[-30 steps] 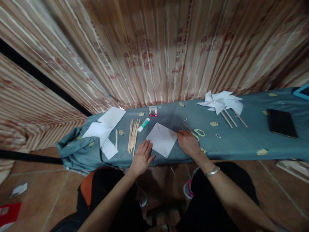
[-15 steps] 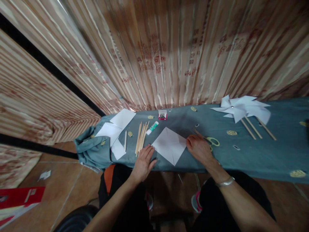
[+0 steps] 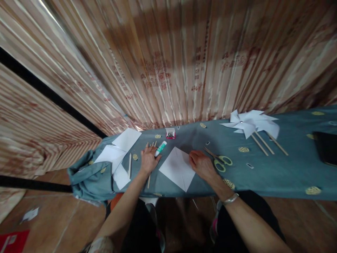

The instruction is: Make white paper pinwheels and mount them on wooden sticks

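A white square sheet of paper [image 3: 177, 169] with slits running in from its corners lies turned cornerwise on the cloth. My right hand [image 3: 202, 164] is at its right edge, fingers curled together on the paper. My left hand [image 3: 149, 160] rests over the bundle of wooden sticks [image 3: 149, 181], fingers stretched out and mostly covering them. Right beside its thumb side lies a glue stick [image 3: 160, 149] with a green and white label. Scissors [image 3: 219, 161] with light green handles lie just right of my right hand, blades parted.
White paper sheets [image 3: 116, 153] and a white pencil-like stick [image 3: 130, 165] lie at left. A small red box [image 3: 170, 134] of metal pins stands at the back. Paper pinwheels [image 3: 250, 123] on sticks lie at right, near a black object [image 3: 326, 147]. A curtain [image 3: 179, 70] hangs behind the table.
My left hand has left the paper's left corner and moved up and left onto the sticks, beside the glue stick. My right hand stays at the paper. The view has shifted to the right.
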The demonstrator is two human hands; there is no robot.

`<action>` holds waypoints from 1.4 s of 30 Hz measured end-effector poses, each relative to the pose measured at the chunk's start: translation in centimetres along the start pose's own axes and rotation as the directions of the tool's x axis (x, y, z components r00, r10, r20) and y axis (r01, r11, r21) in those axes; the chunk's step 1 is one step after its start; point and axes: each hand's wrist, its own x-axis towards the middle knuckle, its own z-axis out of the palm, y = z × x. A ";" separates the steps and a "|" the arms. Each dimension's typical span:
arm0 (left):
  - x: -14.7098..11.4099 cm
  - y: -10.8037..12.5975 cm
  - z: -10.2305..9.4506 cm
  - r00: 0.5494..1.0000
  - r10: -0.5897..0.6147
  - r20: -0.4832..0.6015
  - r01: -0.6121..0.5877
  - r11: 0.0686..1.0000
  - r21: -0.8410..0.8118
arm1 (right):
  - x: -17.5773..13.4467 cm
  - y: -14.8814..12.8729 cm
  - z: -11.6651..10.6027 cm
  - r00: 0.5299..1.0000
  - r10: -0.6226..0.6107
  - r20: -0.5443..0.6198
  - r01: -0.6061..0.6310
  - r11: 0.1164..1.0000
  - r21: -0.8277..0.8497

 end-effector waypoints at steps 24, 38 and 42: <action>-3.6 7.2 2.1 0.946 0.105 0.308 0.297 0.108 -0.949 | 0.8 -2.5 0.0 0.762 0.312 0.568 -0.534 -0.194 0.823; -3.3 1.8 1.7 0.994 0.017 0.104 0.073 0.608 -0.790 | 0.8 -1.4 -0.2 0.695 0.271 0.666 -0.511 -0.464 0.723; -2.0 0.3 2.2 0.981 0.175 -0.083 -0.190 0.790 -0.583 | 0.7 -1.3 -0.4 0.702 0.210 0.680 -0.512 -0.515 0.688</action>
